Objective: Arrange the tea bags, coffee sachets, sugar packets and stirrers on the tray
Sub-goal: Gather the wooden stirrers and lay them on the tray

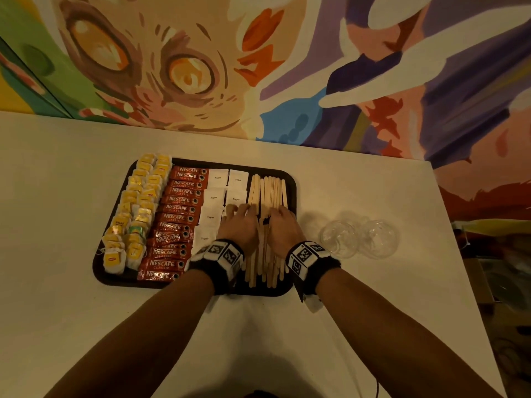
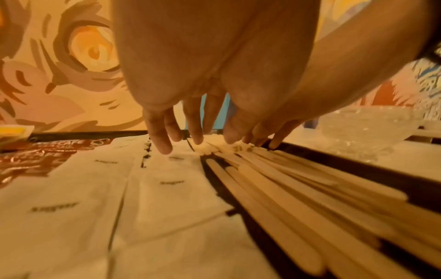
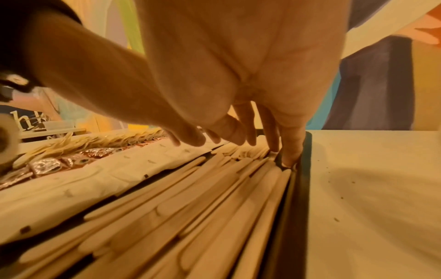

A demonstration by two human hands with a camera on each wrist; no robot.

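1. Tray [image 1: 290,179]: a dark rectangular tray with rounded corners lies on the white table [image 1: 71,173], in front of a painted mural wall [image 1: 258,67].
2. Tea bags [image 1: 135,208]: yellow-tagged bags fill the leftmost column of the tray in 2 overlapping rows.
3. Coffee sachets [image 1: 179,208]: red sachets lie stacked in 1 column, just right of the tea bags and touching them along the edge.
4. Sugar packets [image 1: 217,178]: white packets sit in 2 columns between the coffee sachets and the stirrers.
5. Stirrers [image 1: 267,188]: flat wooden sticks lie lengthwise in the rightmost section of the tray, side by side and partly overlapping.
6. Left hand [image 1: 240,224]: palm down, fingers straight and spread, resting across the boundary between the sugar packets and the left side of the stirrers. It grips nothing.
7. Right hand [image 1: 283,225]: palm down, fingers extended and close together. In the right wrist view the fingertips [image 3: 290,158] press down at the right edge of the stirrers, against the tray rim. It grips nothing.
8. Glass bowls [image 1: 359,238]: 2 clear bowls stand on the table just right of the tray, touching each other.
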